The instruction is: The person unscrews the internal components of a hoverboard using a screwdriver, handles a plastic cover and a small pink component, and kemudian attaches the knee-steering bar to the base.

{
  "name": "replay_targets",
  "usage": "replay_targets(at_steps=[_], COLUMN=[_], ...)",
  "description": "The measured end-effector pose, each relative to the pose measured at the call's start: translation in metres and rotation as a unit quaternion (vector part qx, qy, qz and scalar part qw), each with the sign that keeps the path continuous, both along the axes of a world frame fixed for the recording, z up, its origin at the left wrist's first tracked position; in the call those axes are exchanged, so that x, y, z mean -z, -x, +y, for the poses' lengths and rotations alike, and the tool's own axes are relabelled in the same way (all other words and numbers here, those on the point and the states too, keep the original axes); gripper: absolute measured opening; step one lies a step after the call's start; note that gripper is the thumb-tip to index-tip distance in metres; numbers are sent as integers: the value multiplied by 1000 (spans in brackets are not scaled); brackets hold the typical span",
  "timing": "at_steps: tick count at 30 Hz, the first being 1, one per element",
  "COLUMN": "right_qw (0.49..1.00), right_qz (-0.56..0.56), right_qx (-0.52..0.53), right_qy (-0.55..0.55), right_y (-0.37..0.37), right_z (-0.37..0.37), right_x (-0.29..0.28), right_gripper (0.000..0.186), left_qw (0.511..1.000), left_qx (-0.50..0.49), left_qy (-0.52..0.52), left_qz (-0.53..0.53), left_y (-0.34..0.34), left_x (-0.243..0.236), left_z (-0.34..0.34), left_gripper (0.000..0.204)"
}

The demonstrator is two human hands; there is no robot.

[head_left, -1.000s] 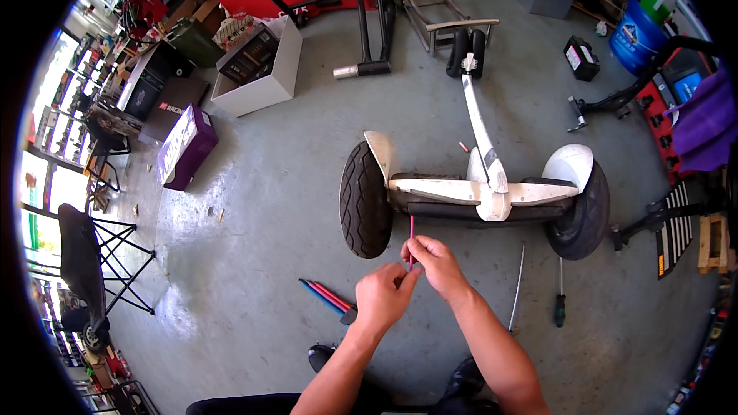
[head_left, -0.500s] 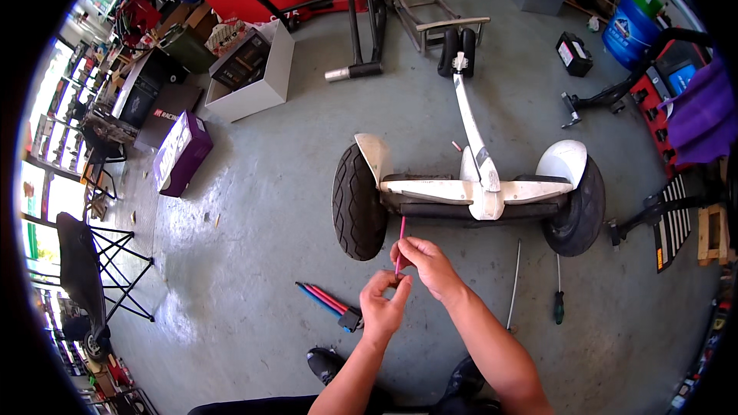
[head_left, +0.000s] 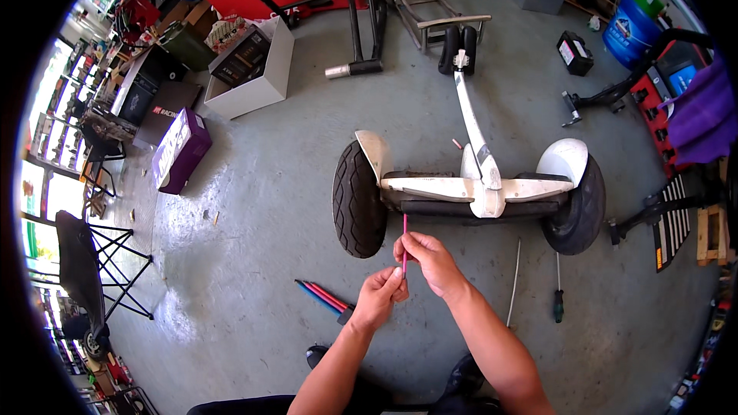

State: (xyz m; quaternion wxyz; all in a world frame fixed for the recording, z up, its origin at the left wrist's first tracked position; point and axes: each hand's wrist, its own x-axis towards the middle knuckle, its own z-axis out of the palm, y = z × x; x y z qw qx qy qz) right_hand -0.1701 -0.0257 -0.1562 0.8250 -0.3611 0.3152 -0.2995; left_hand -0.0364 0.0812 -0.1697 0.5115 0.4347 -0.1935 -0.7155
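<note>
A slim pink hex key [head_left: 406, 224] stands nearly upright between my two hands, its far tip just before the dark lower edge of a white self-balancing scooter [head_left: 427, 187]. My right hand [head_left: 433, 263] is closed in a pinch around its middle. Just below, my left hand [head_left: 378, 298] is closed on its near end, the thumb pressed against it. Whether the far tip touches the scooter I cannot tell. On the floor left of my hands lies a hex key set [head_left: 321, 294], with red and blue keys in a black holder partly covered by my left wrist.
A long thin metal rod [head_left: 514, 280] and a green-handled screwdriver [head_left: 559, 306] lie on the floor to the right. At left stand a folding chair [head_left: 81, 261], a purple box [head_left: 184, 152] and a white carton [head_left: 265, 81]. A black battery-like block [head_left: 575, 54] sits at far right.
My left hand has shifted slightly up, its fingers and thumb resettled on the near end of the hex key. The right hand keeps its pinch. More of my left wrist covers the key set.
</note>
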Motion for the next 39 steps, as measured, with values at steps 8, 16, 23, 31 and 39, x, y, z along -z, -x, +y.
replay_targets(at_steps=[8, 16, 23, 31, 39], right_qw=[999, 1000, 1000, 1000, 987], right_qz=[41, 11, -5, 28, 127], right_qx=[3, 1, 2, -8, 63], right_qy=[13, -17, -10, -5, 77], right_y=[4, 1, 0, 0, -7], right_z=[1, 1, 0, -1, -10], right_x=[7, 3, -1, 5, -4], right_gripper=[34, 34, 38, 34, 17], left_qw=[931, 952, 931, 980, 920], left_qx=[9, 45, -6, -83, -65], left_qy=[6, -71, -17, -59, -48], left_qz=[-365, -294, 364, -173, -384], left_y=[11, 8, 26, 34, 49], left_x=[-34, -37, -19, -24, -33], left_z=[-15, -6, -3, -4, -2], left_gripper=[40, 29, 32, 18, 25])
